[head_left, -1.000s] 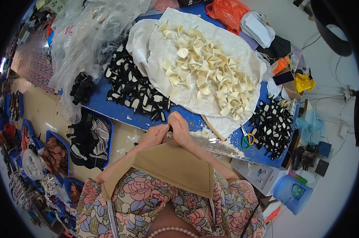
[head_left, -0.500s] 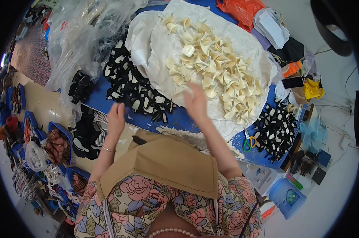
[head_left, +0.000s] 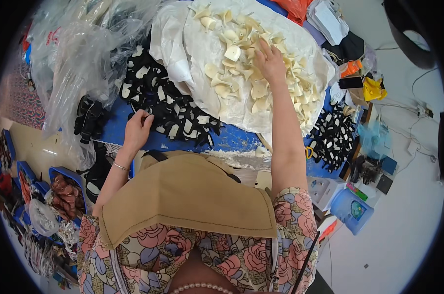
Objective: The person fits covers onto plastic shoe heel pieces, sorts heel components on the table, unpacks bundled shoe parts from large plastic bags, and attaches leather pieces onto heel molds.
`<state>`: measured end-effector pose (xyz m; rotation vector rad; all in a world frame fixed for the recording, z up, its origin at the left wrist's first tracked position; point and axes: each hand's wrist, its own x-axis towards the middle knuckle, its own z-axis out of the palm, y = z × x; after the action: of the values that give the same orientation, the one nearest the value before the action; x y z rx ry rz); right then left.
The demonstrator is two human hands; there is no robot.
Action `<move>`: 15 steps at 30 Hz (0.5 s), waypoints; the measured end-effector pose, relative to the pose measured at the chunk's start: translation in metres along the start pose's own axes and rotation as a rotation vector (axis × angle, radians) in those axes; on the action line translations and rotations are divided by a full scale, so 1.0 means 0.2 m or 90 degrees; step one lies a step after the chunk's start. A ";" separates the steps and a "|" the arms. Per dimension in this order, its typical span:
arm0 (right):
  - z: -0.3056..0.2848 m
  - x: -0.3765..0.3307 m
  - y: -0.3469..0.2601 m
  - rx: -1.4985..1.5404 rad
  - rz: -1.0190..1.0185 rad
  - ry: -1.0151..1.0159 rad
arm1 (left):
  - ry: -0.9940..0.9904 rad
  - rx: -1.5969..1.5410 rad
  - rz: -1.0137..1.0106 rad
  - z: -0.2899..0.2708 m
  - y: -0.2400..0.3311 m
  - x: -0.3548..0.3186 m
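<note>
My right hand (head_left: 271,61) reaches far forward over a heap of cream curved pieces with thin stems (head_left: 261,88). Its fingers are apart, touching the heap, and nothing shows in its grip. The heap lies on a white cloth sack (head_left: 197,54). At the near left edge of a pile of black pieces with pale patches (head_left: 175,115), my left hand (head_left: 137,130) has its fingers curled and thumb drawn in; whatever it may hold is hidden. A small cream piece (head_left: 261,151) sits by the table's near edge.
Beyond my right forearm, a second black-and-white pile (head_left: 332,134) lies on the blue table (head_left: 231,139), beside a yellow scissors handle (head_left: 309,152). Clear plastic bags (head_left: 79,63) hang at the left. A phone (head_left: 351,82) and a blue bin (head_left: 352,208) are at the right.
My right hand has moved forward and right, from the sack's near edge onto the cream heap. My left hand has come slightly closer to the black pile. The whole view has shifted somewhat.
</note>
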<state>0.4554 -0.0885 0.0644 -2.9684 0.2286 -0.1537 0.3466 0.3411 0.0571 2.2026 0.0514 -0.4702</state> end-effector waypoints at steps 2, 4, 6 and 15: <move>-0.08 0.04 -0.01 0.078 0.182 -0.106 | 0.005 -0.020 0.026 -0.01 -0.02 0.02; -0.10 0.05 0.09 0.124 0.194 -0.053 | -0.006 -0.024 0.032 -0.01 -0.02 0.06; -0.09 0.03 0.16 0.173 0.197 -0.002 | -0.012 -0.028 0.033 -0.02 -0.03 0.08; -0.05 -0.12 0.34 0.404 0.299 0.124 | -0.024 -0.018 0.020 -0.01 -0.02 0.05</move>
<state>0.4206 -0.1528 0.0608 -2.2036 0.7350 -0.3741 0.3552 0.3444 0.0511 2.1630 0.0026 -0.4904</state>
